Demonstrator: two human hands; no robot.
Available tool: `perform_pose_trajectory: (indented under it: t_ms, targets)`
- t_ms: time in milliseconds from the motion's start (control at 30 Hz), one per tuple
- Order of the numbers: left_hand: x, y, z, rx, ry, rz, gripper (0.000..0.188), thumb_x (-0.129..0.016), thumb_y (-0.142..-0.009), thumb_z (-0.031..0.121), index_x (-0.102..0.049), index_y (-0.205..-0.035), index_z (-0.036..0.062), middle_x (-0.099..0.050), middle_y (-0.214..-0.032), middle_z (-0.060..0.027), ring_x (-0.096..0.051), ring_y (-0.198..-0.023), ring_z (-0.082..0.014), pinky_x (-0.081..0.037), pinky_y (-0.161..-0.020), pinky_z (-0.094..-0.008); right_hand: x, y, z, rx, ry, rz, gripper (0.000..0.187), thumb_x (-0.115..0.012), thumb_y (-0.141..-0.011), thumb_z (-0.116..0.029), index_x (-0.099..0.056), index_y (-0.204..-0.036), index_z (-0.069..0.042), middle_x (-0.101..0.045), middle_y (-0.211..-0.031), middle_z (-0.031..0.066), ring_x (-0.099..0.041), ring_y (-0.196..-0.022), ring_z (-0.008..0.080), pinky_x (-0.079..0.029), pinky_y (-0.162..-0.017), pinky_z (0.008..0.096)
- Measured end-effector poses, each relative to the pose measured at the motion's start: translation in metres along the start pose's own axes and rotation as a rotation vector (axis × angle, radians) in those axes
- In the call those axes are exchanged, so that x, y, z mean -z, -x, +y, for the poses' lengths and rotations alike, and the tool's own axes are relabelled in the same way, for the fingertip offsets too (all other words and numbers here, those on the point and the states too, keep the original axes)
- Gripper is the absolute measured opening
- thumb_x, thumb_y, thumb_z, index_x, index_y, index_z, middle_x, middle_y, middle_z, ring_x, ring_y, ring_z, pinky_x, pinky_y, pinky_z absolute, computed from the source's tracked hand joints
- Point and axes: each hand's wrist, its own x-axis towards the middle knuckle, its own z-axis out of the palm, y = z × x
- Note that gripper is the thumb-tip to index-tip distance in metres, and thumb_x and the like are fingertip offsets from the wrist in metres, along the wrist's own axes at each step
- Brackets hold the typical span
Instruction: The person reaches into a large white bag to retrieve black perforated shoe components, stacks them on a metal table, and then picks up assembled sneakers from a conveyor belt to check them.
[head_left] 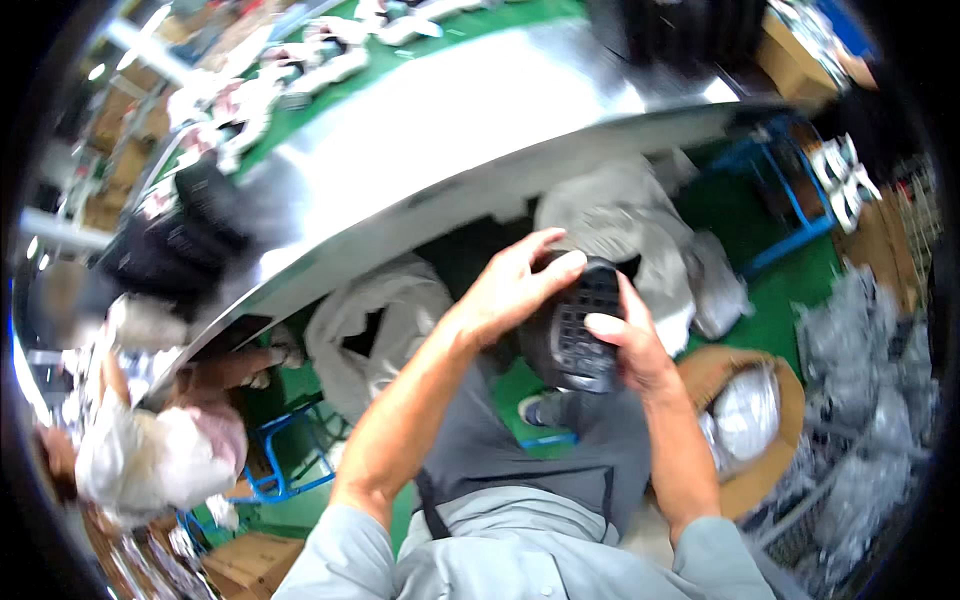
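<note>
Held up above the lap, near the middle of the view and clear of the tabletop: a black, elongated, round-ended object with rows of raised blocks [588, 325], resembling a lugged shoe sole. Patterned face turned toward the viewer; long axis close to vertical. Dark smooth portion at its left; cannot be told whether part of the same piece.

Right hand [643, 345]: closed around the right edge, thumb laid across the blocks, fingers bent along the side and partly hidden behind. Pinching the object between thumb and fingers.

Left hand [525, 280]: at the upper left edge, thumb touching near the top end, index finger extended above it with a gap between the two. Remaining fingers mostly hidden; cannot be told whether gripping or merely resting against it.

Noted beyond the hands: a shiny, pale metal tabletop [400, 150]; beneath it, bulky grey-white sacks [615, 215]. At right, a round-looking brown cardboard box [789, 400] with a clear-wrapped white item [748, 410] inside, beside a heap of clear plastic bags [862, 370].
</note>
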Motion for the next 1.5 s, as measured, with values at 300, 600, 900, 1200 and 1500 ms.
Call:
perform_pose_trajectory:
  t_ms: [300,600,900,1200,1500]
  targets:
    - [0.113,0.147,0.001,-0.132,0.260,1.001,0.039,-0.068,-0.096,0.027,-0.060,-0.123,0.0002,-0.064,-0.108,-0.0097,-0.062,-0.089,-0.0143,-0.052,-0.077,-0.0281,-0.130,-0.026,-0.109,0.133,0.033,-0.316,0.054,-0.064,-0.088,-0.034,-0.056,-0.126,0.003,-0.067,-0.114,0.0135,-0.067,-0.099,0.0209,-0.055,-0.088,0.0353]
    - [0.303,0.173,-0.072,0.357,-0.916,1.707,0.073,-0.083,-0.070,0.052,-0.061,-0.117,0.0001,-0.062,-0.110,-0.0166,-0.058,-0.108,-0.0353,-0.045,-0.094,-0.0474,-0.371,-0.186,-0.192,0.164,0.292,-0.644,0.053,-0.067,-0.086,-0.052,-0.064,-0.110,-0.004,-0.073,-0.088,0.0121,-0.072,-0.073,0.0190,-0.053,-0.049,0.0273]
    - [0.309,0.141,-0.064,0.403,-0.887,1.761,0.079,-0.086,-0.064,0.054,-0.058,-0.117,0.0011,-0.061,-0.106,-0.0122,-0.056,-0.101,-0.0315,-0.043,-0.094,-0.0455,-0.514,-0.273,-0.131,0.042,0.905,-0.530,0.061,-0.065,-0.072,-0.068,-0.065,-0.100,-0.013,-0.067,-0.071,0.0044,-0.061,-0.057,0.0158,-0.036,-0.066,0.0345]
    - [0.314,0.134,-0.065,0.345,-0.844,1.832,0.071,-0.088,-0.064,0.043,-0.060,-0.113,0.0010,-0.061,-0.104,-0.0139,-0.056,-0.103,-0.0337,-0.044,-0.091,-0.0468,-0.534,-0.320,-0.091,-0.102,1.047,-0.596,0.055,-0.057,-0.082,-0.060,-0.062,-0.106,-0.012,-0.063,-0.097,0.0096,-0.057,-0.058,0.0189,-0.042,-0.052,0.0340]
    - [0.311,0.134,-0.067,0.135,-0.916,1.930,0.056,-0.088,-0.058,0.033,-0.055,-0.093,0.0028,-0.055,-0.090,-0.0144,-0.055,-0.086,-0.0348,-0.044,-0.077,-0.0471,-0.540,-0.316,-0.085,0.519,1.446,-0.346,0.065,-0.043,-0.099,-0.052,-0.065,-0.116,0.007,-0.067,-0.106,0.0278,-0.066,-0.099,0.0349,-0.051,-0.089,0.0435]
